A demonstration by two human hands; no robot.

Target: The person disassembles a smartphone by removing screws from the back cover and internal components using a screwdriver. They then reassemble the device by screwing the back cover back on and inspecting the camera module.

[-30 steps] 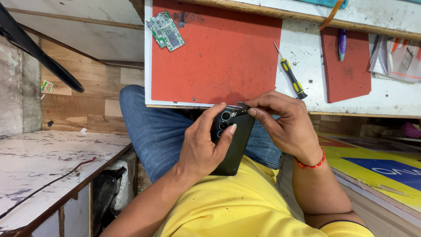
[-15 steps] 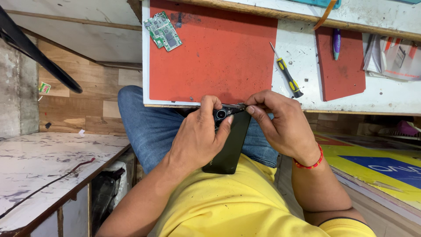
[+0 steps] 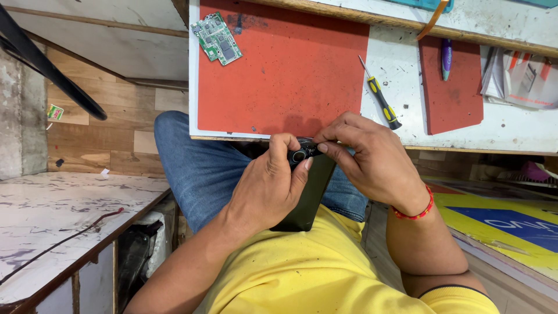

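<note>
My left hand (image 3: 264, 189) wraps the black phone (image 3: 307, 195) from its left edge, fingers curled tight around the body, thumb lying up across the back beside the round camera lens (image 3: 299, 156). That grip is closed on the phone, no slack in it. My right hand (image 3: 372, 163) comes in from the other side with a narrow pinch: thumb and forefinger meet at the phone's top corner, on a small dark part there; I cannot tell whether they hold something separate or only the phone's edge. The phone sits over my lap, above my jeans (image 3: 203, 168) and yellow shirt (image 3: 302, 273), just below the front edge of the white surface (image 3: 407, 75). Its long axis runs away from me and a little to the right, camera end pointing at the surface, bottom end toward my belly, back facing up. On the surface lies a large red mat (image 3: 279, 70) with a green circuit board (image 3: 217, 38) at its far left corner. Right of it rests a screwdriver (image 3: 379, 96) with a yellow and black handle, tip pointing away, then a smaller red mat (image 3: 453, 93) with a purple pen (image 3: 446, 58) at its top. Further right lies a stack of papers (image 3: 517, 75) with red printing. Low on my right leans a yellow board with a blue patch (image 3: 500, 224). A small green and red label (image 3: 54, 111) sticks on the wooden wall to my left.
</note>
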